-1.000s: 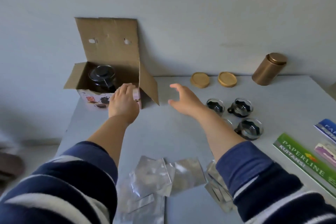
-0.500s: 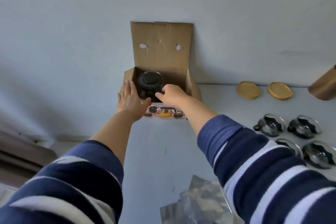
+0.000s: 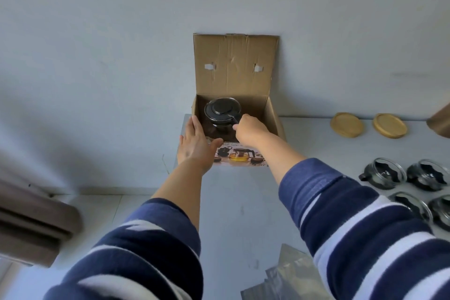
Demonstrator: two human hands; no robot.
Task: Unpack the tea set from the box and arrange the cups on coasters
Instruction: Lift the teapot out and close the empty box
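While the left hand (image 3: 197,145) is lying flat on the box (image 3: 272,114), the right hand (image 3: 248,128) is gripping the teapot (image 3: 222,111) handle, with the pot just left of it.

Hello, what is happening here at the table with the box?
A person in a blue striped sweater is unpacking a tea set. The right hand reaches into the open brown cardboard box and has its grip on the handle of the dark glass teapot with a black lid, which sits inside the box. The left hand rests flat against the box's front left corner. Four small glass cups stand on the grey table, and two round wooden coasters lie bare near the wall.
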